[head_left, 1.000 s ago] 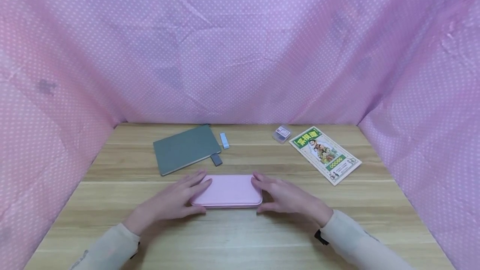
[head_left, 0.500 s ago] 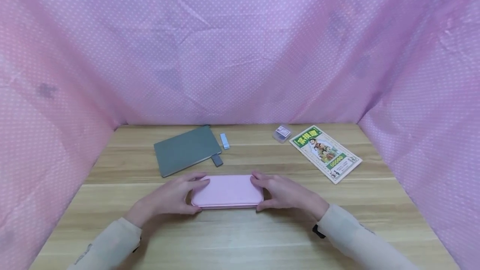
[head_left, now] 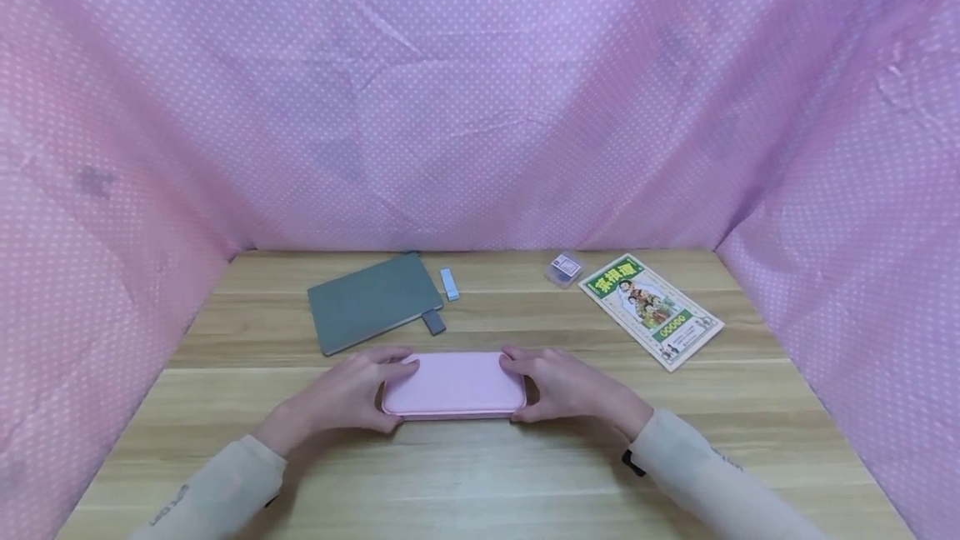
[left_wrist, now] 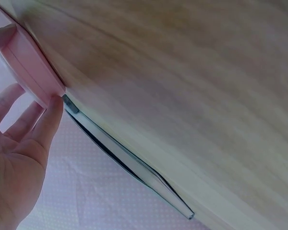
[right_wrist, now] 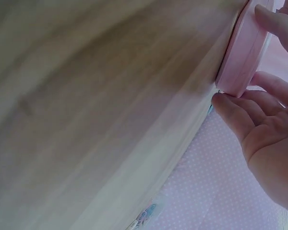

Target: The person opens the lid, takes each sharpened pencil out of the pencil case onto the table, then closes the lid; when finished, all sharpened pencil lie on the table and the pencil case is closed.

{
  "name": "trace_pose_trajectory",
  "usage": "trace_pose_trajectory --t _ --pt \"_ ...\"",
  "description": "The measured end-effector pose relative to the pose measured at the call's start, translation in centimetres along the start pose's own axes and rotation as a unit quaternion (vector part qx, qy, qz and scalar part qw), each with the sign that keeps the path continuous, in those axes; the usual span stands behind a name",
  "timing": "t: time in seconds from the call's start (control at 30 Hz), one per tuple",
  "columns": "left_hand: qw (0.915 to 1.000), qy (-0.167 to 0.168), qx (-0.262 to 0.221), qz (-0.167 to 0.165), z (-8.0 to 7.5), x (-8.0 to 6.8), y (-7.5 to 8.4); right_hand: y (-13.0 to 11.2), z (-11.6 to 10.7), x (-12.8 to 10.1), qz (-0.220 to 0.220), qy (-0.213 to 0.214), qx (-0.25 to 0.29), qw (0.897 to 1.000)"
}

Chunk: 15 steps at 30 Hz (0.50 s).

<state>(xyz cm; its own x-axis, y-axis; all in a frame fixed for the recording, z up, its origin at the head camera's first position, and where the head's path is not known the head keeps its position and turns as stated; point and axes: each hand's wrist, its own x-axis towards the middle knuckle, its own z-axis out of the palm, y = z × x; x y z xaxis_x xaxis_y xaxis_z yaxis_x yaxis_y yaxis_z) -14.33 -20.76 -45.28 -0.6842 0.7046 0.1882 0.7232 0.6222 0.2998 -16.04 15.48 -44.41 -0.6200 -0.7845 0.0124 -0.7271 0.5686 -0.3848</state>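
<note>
A pink rectangular case (head_left: 453, 386) with rounded corners lies lengthwise across the table in front of me. Its left end is held by my left hand (head_left: 345, 394), thumb at the near edge and fingers over the top and far side. My right hand (head_left: 573, 390) grips the other end in much the same way. In the left wrist view a seam runs along the side of the case (left_wrist: 31, 69), and the left fingers curve about its end. The right wrist view has the right fingers around the opposite end of the case (right_wrist: 242, 60), close over the wood.
A grey-green notebook (head_left: 375, 298) lies beyond the left hand, with a small dark grey block (head_left: 433, 322) at its corner. Nearby is a narrow light-blue item (head_left: 449, 283). At the back right are a small clear box (head_left: 564, 269) and an illustrated booklet (head_left: 651, 309). Pink dotted cloth (head_left: 480, 107) surrounds the table.
My left thumb has drawn back leftward along the near edge of the case, and both hands have settled around its ends. The case has barely shifted; the other objects stay put.
</note>
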Motion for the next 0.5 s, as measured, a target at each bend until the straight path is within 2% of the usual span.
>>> trace_pose_trajectory --t 0.5 --pt "0.9995 0.025 0.010 0.018 0.47 0.03 -0.20 -0.30 -0.27 0.10 0.021 -0.018 0.016 0.999"
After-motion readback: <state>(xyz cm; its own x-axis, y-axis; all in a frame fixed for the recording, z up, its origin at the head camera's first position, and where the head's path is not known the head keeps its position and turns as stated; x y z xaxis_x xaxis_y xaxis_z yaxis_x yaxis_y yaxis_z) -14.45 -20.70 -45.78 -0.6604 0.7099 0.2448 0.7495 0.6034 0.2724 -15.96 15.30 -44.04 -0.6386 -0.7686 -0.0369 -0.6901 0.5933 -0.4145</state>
